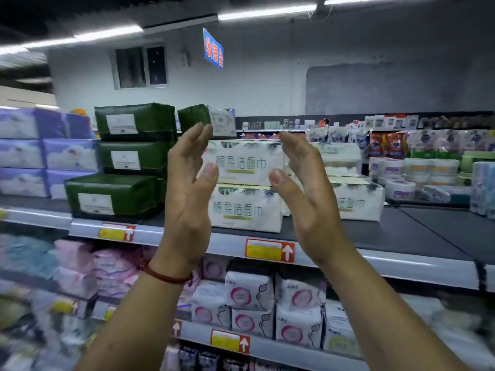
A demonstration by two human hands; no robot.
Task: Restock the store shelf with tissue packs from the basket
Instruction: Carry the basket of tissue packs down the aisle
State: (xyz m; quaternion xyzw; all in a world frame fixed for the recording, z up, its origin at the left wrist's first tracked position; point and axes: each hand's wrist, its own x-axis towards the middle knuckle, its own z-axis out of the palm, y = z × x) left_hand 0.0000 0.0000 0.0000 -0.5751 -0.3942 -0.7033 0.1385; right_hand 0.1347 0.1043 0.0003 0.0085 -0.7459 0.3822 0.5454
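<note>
Store aisle, dim, w/ tube lights point(107, 33) overhead and a blue hanging sign point(213, 48) w/ red characters in the bkgd. Top shelf point(401, 231) is dark, w/ a pale front rail carrying a red-and-yellow price tag point(269, 250).

Two white tissue packs sit stacked mid-shelf near the front edge. The top white pack point(243, 162) lies flat on the lower white pack point(245, 210), both w/ green print facing out. Another white stack point(359, 202) is just beside them on the right, partly hidden by the R hand.

L hand point(187, 183) and R hand point(305, 183) are both raised, palms facing each other, fingers straight and together, thumbs out. They're spread about as wide as the top white pack, one at each end. Neither hand grips anything. Can't tell if palms touch the pack ends or sit just in front. A red cord bracelet point(163, 275) is on the L wrist.

Left of the white packs is a stack of dark green packs point(134, 121) w/ white labels, and a smaller green pack point(198, 116) stands behind the L fingertips. Purple packs point(40, 153) are further left, blurred. The shelf below holds white packs w/ pink circles point(249, 290).
</note>
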